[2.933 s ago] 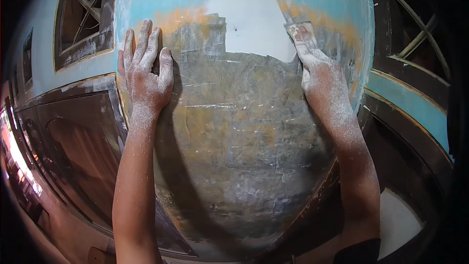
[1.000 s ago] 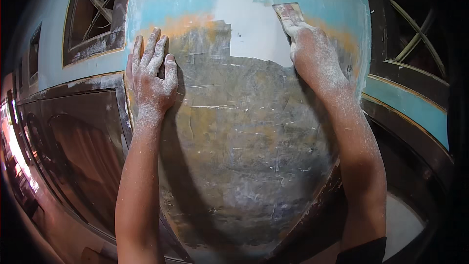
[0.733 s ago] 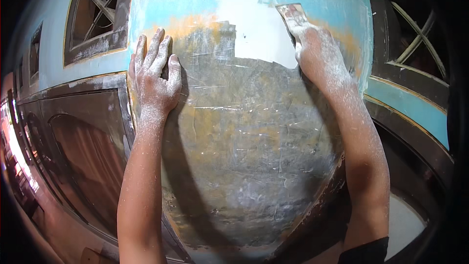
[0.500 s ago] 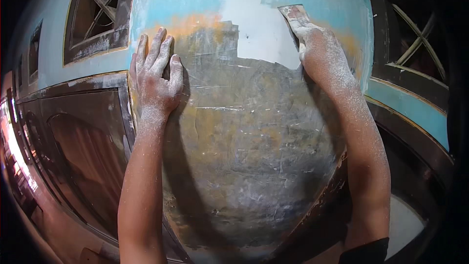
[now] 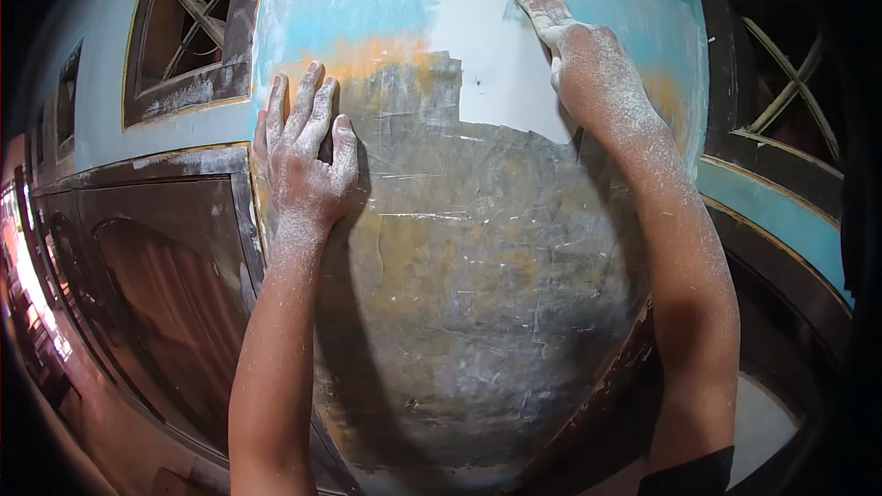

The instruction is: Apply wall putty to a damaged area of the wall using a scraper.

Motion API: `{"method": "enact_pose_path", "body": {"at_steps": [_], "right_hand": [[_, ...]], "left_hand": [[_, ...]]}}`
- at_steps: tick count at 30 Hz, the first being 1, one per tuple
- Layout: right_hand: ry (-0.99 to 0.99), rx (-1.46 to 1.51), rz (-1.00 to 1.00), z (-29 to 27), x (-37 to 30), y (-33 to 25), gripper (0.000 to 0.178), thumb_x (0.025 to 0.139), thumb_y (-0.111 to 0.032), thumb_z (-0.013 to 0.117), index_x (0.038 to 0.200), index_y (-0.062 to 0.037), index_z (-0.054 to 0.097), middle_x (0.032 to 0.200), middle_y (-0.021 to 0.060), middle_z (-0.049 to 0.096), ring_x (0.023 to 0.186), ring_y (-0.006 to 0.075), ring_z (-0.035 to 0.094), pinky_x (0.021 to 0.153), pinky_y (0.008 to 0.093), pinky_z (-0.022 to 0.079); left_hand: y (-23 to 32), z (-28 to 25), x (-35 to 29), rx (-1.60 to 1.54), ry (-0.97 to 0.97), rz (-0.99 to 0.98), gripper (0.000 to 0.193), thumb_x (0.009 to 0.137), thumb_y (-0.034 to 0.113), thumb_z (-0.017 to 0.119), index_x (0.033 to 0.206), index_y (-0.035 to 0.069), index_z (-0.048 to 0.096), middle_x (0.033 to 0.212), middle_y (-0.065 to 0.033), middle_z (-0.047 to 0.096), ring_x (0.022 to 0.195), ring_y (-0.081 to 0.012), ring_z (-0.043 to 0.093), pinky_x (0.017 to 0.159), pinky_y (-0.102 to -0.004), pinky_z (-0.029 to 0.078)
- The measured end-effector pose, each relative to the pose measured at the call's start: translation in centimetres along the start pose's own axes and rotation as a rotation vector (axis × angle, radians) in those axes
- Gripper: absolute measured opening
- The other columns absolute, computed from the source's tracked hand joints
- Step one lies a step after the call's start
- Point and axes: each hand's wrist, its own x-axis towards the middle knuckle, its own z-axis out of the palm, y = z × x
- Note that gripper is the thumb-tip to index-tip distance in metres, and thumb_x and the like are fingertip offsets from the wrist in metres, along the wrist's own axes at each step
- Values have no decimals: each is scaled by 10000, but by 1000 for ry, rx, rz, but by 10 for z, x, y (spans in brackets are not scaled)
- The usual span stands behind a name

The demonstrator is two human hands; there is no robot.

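My right hand (image 5: 593,64), dusted with white powder, grips a putty knife (image 5: 542,2). Its blade touches the wall at the upper right edge of a patch of white putty (image 5: 491,55). My left hand (image 5: 308,152), also powdery, lies against the left part of the wall with its fingers stretched out and holds nothing. Around the patch the wall (image 5: 441,266) is blue-green at the top, orange in a band, and bare grey-brown with scratches below. Most of the knife's handle is hidden in my right fist.
A dark wooden door (image 5: 165,266) and a framed vent opening (image 5: 188,28) are on the left. Another dark-framed opening (image 5: 781,73) with crossed slats is on the right. Below it runs a dark frame edge (image 5: 772,257).
My right hand has moved the putty knife slightly up and left along the putty's edge. My left hand stays spread on the wall; the whole view has shifted a little.
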Motion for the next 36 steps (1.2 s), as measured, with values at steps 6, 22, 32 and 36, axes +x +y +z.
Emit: {"method": "enact_pose_path", "body": {"at_steps": [6, 22, 32, 36], "right_hand": [[53, 37, -116, 11, -6, -8, 344, 980, -64, 470, 1226, 5, 699, 1157, 302, 698, 1077, 433, 699, 973, 534, 550], [51, 35, -69, -7, 16, -15, 302, 957, -54, 512, 1165, 41, 708, 1120, 326, 697, 1073, 457, 695, 977, 526, 548], [58, -4, -50, -8, 22, -16, 303, 954, -30, 508, 1171, 30, 710, 1135, 302, 708, 1069, 456, 701, 961, 518, 561], [47, -7, -76, -2, -3, -4, 326, 958, -33, 488, 1187, 10, 716, 1112, 315, 709, 1070, 456, 698, 976, 537, 545]], "left_hand": [[-2, -13, -4, 72, -43, 5, 429, 956, 153, 616, 1368, 47, 670, 1553, -72, 552, 1517, -361, 376, 1235, -497, 277], [-2, -7, -4, 15, -64, -11, 488, 925, 236, 607, 1392, 105, 665, 1591, -23, 511, 1547, -340, 326, 1245, -555, 198], [-3, -8, -5, 17, -83, 10, 521, 926, 244, 629, 1427, 103, 632, 1601, -19, 498, 1554, -343, 311, 1241, -556, 205], [-8, -9, -11, 20, -84, 9, 508, 924, 251, 631, 1409, 101, 647, 1603, -14, 496, 1552, -345, 315, 1239, -554, 207]]}}
